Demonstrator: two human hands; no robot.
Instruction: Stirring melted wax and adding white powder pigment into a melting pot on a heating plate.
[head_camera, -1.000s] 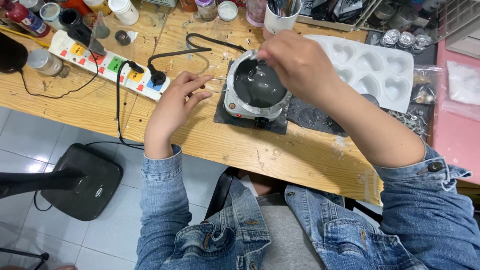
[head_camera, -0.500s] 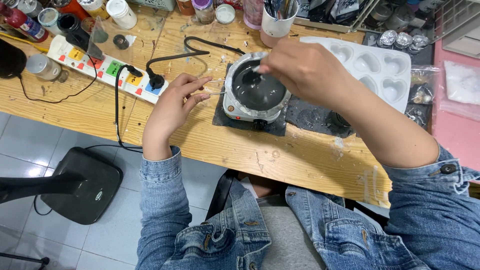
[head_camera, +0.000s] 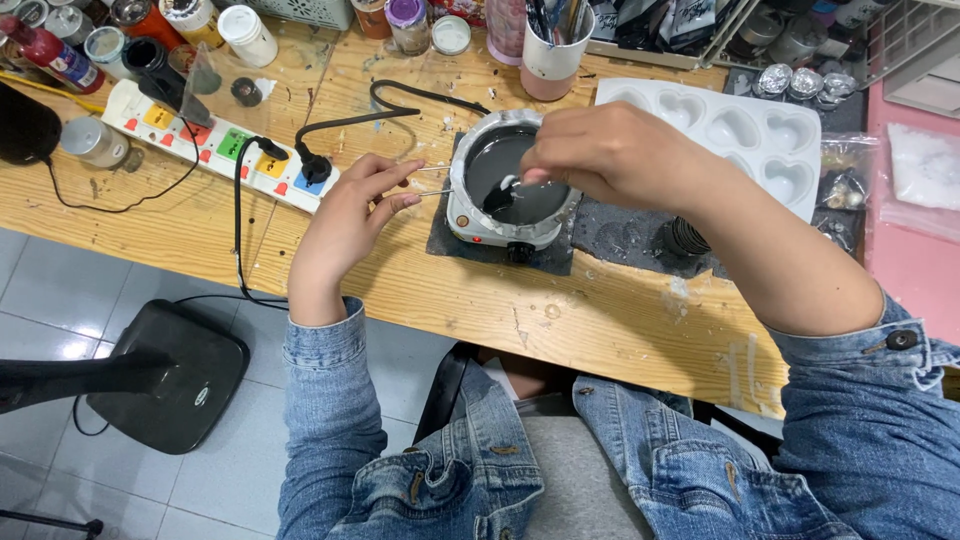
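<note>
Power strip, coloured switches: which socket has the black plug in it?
The end socket by the blue switch, nearest the left hand. The black plug sits there; the red, green and yellow-switch sockets show none.

heart mould (head_camera: 745, 130), power strip (head_camera: 215, 145), jars (head_camera: 245, 35)

Hidden and cut-off parts around the small melting pot (head_camera: 512, 175)

The right hand (head_camera: 608, 155) covers the pot's far-right rim and the spoon's (head_camera: 502, 194) handle; behind the pot, jars (head_camera: 408, 20) are cut by the top edge; right of it, a plastic bag's (head_camera: 922, 165) contents are unclear.
</note>
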